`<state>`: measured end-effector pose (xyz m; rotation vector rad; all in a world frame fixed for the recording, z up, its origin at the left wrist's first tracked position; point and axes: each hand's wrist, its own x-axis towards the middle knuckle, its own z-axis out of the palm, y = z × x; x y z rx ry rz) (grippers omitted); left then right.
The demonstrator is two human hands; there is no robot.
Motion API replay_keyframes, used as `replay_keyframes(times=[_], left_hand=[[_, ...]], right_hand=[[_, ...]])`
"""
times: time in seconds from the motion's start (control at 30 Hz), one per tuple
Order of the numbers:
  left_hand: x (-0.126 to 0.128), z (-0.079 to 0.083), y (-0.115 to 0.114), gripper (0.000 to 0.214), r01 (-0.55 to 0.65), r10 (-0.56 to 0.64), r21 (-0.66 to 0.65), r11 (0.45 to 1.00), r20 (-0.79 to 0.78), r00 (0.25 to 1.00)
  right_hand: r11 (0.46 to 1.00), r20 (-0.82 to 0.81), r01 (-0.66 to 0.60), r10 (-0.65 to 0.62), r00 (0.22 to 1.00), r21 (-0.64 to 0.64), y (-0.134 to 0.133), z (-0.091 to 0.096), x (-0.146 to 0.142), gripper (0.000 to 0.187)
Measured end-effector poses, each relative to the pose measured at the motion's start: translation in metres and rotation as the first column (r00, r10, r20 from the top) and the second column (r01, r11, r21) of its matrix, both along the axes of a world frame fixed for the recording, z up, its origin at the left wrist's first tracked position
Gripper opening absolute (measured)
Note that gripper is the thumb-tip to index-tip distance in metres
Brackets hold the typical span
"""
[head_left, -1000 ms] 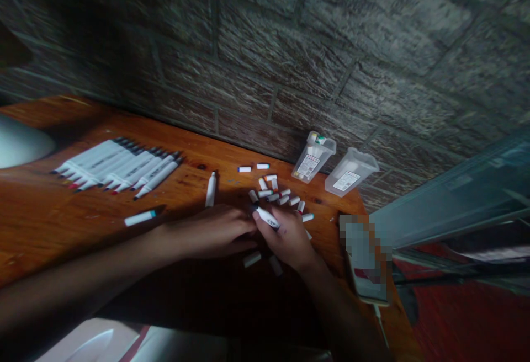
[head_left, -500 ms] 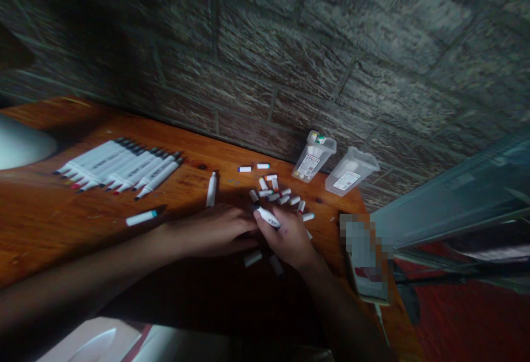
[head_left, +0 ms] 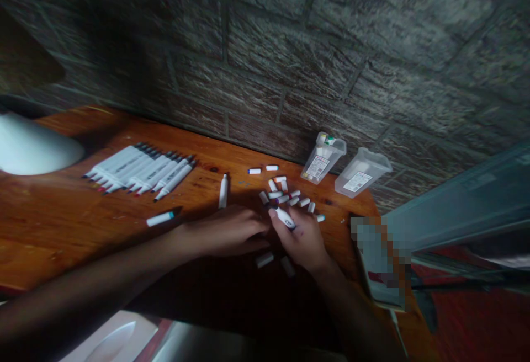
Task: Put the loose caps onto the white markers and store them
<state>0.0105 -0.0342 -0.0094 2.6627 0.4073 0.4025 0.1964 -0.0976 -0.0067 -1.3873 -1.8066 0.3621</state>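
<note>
Right hand (head_left: 304, 238) around white marker (head_left: 285, 217)

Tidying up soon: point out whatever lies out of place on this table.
Loose caps lie scattered beside the right hand, which grips a marker. A lone marker and a teal-capped marker lie apart from the neat marker row. Two clear cases lie tipped over by the wall.

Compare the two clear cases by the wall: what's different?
The left case shows coloured ends inside its top; the right case looks empty. The left case leans steeper, the right case lies flatter. The left case sits nearer the loose caps. Both are clear plastic with a white label, on the table by the brick wall.
</note>
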Motion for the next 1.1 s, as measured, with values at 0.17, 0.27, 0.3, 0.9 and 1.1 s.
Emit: replay_keyframes(times=[0.17,0.27,0.3,0.9,1.1], left_hand=[[-0.001,0.0,0.0,0.016,-0.032,0.036,0.043,0.999,-0.1,0.994],[0.0,0.004,-0.002,0.016,-0.036,0.042,0.055,0.998,-0.115,0.993],[0.0,0.005,-0.003,0.016,-0.032,0.039,0.059,0.998,-0.116,0.992],[0.002,0.007,-0.003,0.024,-0.041,0.065,0.152,0.987,-0.158,0.985],[0.001,0.004,-0.001,0.032,-0.01,0.032,0.155,0.988,-0.142,0.989]], right_hand=[[0.99,-0.169,0.134,-0.138,0.976,-0.032,0.0,0.0,0.002,0.02],[0.983,-0.288,0.168,-0.182,0.94,-0.073,0.002,0.0,0.005,0.027],[0.982,-0.317,0.168,-0.185,0.93,-0.081,0.002,0.0,0.005,0.03],[0.993,-0.842,0.022,-0.113,0.528,-0.12,0.008,-0.003,0.009,0.055],[0.977,-0.86,0.057,-0.207,0.466,-0.204,0.015,-0.008,0.015,0.052]])
